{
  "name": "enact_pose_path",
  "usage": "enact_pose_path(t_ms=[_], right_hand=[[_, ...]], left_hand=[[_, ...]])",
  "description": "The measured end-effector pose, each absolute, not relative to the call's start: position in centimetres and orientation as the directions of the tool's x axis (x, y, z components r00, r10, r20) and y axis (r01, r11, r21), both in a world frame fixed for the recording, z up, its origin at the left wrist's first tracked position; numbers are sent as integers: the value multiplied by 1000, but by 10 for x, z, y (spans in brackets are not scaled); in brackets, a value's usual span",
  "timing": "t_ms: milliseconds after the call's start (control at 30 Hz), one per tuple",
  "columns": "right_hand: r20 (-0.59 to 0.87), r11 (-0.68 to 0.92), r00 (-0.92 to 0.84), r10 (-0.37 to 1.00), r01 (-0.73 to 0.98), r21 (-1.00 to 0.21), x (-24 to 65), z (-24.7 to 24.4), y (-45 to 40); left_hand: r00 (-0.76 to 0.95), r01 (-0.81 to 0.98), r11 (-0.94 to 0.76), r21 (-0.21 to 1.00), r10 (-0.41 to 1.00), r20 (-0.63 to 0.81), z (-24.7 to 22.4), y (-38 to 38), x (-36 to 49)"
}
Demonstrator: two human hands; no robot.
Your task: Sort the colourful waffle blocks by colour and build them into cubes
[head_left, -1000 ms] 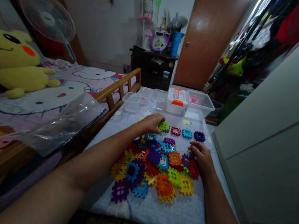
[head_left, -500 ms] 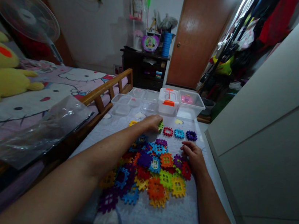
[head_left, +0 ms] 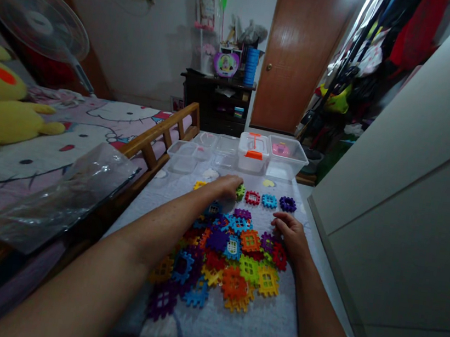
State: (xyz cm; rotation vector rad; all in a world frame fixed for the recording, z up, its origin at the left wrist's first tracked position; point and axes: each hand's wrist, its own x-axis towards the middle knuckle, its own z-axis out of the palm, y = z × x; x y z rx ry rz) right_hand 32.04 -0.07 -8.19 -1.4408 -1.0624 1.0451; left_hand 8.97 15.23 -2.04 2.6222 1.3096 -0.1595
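Observation:
My left hand (head_left: 228, 186) is closed on a green toothed building block (head_left: 240, 192) at the left part of a row. To the right of it lie a red block (head_left: 252, 197), a light blue block (head_left: 269, 201) and a dark purple block (head_left: 288, 204). A yellow block (head_left: 200, 185) shows left of my left wrist. My right hand (head_left: 288, 231) hovers or rests beside a red block (head_left: 278, 256), fingers apart and holding nothing. Below both hands spreads a loose pile of coloured blocks (head_left: 235, 247), partly hidden by my left forearm.
Clear plastic boxes (head_left: 185, 155) line the far end of the cloth, along with a lidded box with orange clips (head_left: 253, 154) and an open bin (head_left: 288, 160). A wooden bed rail (head_left: 163, 133) borders the left, a pale cabinet (head_left: 406, 203) the right.
My left hand has shifted very slightly at the green block, which stays in its grip. My right hand keeps its place.

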Motion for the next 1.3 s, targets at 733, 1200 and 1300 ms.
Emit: enact_pose_path(t_ms=[733,1200,1300], right_hand=[[-49,-76,211,976,123,-989,319,-82,-2],[-74,-96,145,987,150,-984,324,-84,-1],[-71,-91,130,989,158,-983,325,-86,-1]], left_hand=[[261,723,-255,642,961,88,-47,45,-112],[-47,315,35,948,999,-21,-71,29,-122],[-38,300,31,953,999,-20,-71,26,-123]])
